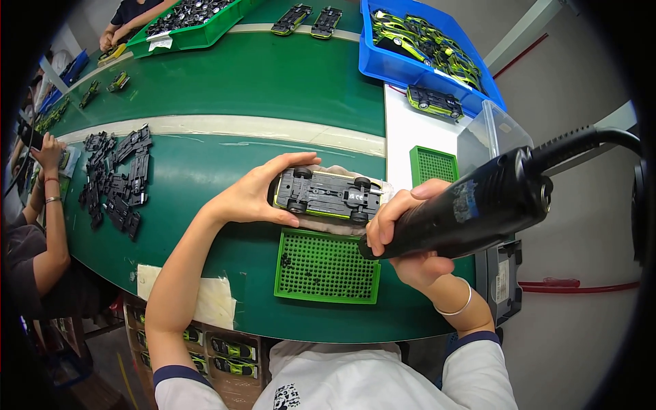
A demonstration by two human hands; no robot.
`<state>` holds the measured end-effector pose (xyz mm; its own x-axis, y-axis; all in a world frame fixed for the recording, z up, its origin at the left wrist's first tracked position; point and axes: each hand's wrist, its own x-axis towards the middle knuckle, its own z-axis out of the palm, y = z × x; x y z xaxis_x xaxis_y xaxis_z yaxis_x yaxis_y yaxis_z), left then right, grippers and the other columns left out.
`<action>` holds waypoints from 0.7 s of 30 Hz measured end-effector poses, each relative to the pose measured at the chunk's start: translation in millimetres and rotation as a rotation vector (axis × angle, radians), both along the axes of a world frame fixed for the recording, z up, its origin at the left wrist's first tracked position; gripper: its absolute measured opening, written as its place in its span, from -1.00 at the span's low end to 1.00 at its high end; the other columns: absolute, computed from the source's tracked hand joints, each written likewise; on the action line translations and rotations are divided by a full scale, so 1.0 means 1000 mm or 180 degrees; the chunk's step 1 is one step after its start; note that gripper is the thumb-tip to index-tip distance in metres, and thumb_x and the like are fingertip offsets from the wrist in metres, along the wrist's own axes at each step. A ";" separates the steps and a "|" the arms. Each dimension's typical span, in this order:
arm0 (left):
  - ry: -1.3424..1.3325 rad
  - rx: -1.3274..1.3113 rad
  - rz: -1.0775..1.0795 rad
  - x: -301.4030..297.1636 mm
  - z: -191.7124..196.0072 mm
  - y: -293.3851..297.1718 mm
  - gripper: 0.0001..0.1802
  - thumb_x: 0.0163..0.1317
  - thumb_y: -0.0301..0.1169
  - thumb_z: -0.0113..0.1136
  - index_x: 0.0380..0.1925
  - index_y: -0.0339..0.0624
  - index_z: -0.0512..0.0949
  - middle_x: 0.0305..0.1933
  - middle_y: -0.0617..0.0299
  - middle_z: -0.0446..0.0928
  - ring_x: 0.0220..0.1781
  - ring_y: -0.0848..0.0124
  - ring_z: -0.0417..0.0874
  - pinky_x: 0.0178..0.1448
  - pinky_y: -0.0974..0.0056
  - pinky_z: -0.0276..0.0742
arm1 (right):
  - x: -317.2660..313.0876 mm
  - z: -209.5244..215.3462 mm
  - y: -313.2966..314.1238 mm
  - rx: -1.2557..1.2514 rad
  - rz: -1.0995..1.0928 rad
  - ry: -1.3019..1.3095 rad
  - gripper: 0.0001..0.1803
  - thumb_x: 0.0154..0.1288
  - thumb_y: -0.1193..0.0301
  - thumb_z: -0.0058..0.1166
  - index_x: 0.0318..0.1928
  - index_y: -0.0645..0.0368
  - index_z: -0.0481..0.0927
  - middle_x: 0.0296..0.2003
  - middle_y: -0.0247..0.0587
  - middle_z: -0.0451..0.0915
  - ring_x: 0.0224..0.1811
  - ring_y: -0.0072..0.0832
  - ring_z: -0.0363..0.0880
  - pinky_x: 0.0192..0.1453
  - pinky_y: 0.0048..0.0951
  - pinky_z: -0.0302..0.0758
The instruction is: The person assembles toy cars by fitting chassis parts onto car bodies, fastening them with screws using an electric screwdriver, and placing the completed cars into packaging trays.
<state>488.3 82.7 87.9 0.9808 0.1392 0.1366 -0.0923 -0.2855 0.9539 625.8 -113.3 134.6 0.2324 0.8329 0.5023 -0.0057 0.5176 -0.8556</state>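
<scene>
Fingers (298, 159) of the left hand (247, 195) are clamped round the left end of the upturned toy car (324, 193), mid-frame, thumb on the lower edge, the others along the upper! Right of centre, the right hand (389, 220) is wrapped firmly round a chunky black power tool (471, 205), probably an electric screwdriver, its nose down by the car's lower right corner. Is the tip touching? Can't tell from here, it's out of sight. Under the car, a pale pad (326, 225) on the green worktop (236, 270), and that should help: hold the car flat, wheels up, no rocking. Good form would be to set the tool square over its mark before pressing, push straight down, ease off once it seats; a slanted tip could skid and scar that black underside. Left thumb well away from the nose, please! Slack in the cable (601, 137), upper right, so nothing tugs. And lower centre, the green tray (326, 297) with small dark pieces (285, 260) at its left: handy, but one careless knock might scatter them.
</scene>
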 end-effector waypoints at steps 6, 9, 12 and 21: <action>0.0084 0.0428 -0.0013 -0.002 0.005 0.005 -0.15 -0.34 -0.42 0.39 0.10 -0.14 0.28 0.17 0.17 0.28 0.22 0.29 0.25 0.30 0.23 0.11 | 0.001 0.001 0.002 0.0217 0.0047 -0.0185 -0.12 -0.19 -0.31 -0.05 -0.02 0.03 0.05 -0.60 -0.27 0.34 -0.70 -0.51 0.38 -0.59 -0.54 0.42; 0.0060 0.0407 -0.0015 -0.003 0.006 0.004 -0.15 -0.34 -0.41 0.39 0.10 -0.15 0.27 0.15 0.18 0.30 0.22 0.29 0.25 0.30 0.22 0.11 | 0.003 0.002 0.002 0.0297 0.0110 -0.0301 -0.13 -0.19 -0.30 -0.04 -0.03 0.05 0.06 -0.60 -0.27 0.34 -0.70 -0.51 0.39 -0.60 -0.55 0.41; 0.0135 0.0323 -0.0023 -0.003 0.006 0.005 -0.14 -0.36 -0.31 0.44 0.07 -0.20 0.29 0.19 0.13 0.25 0.25 0.27 0.21 0.32 0.19 0.06 | 0.004 0.003 0.004 0.0316 0.0108 -0.0319 -0.13 -0.20 -0.29 -0.02 -0.04 0.05 0.06 -0.60 -0.27 0.35 -0.70 -0.51 0.39 -0.60 -0.56 0.41; 0.0051 0.0412 0.0008 -0.003 0.005 0.004 -0.15 -0.34 -0.42 0.39 0.11 -0.14 0.27 0.12 0.17 0.31 0.19 0.30 0.28 0.28 0.25 0.15 | 0.005 0.001 0.003 0.0298 0.0104 -0.0344 -0.12 -0.22 -0.30 -0.01 -0.04 0.05 0.06 -0.60 -0.27 0.34 -0.68 -0.51 0.39 -0.58 -0.55 0.41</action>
